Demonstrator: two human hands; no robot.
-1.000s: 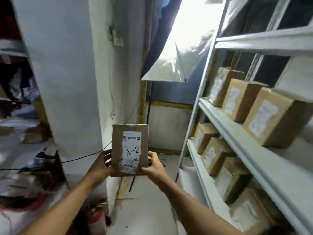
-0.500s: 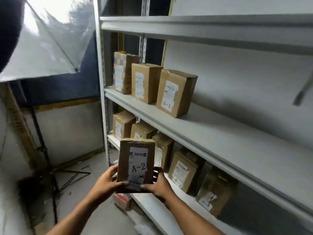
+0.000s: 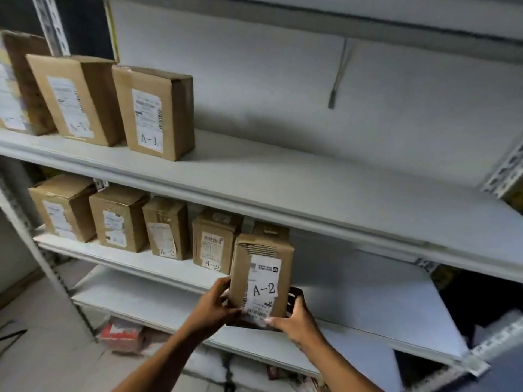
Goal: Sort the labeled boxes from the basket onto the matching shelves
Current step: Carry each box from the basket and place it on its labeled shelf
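Compared with half a second earlier, the shelving now fills the view and the held box [image 3: 261, 278] — labelled A-2 — stands upright at the front of the A-2 shelf [image 3: 141, 264]. The left hand [image 3: 210, 308] grips its lower left edge; the right hand [image 3: 297, 323] curls round its lower right corner. Beyond the left hand a row of boxes [image 3: 167, 229] occupies that shelf; higher up, the upper shelf [image 3: 254, 176] carries A-1 boxes [image 3: 158, 111].
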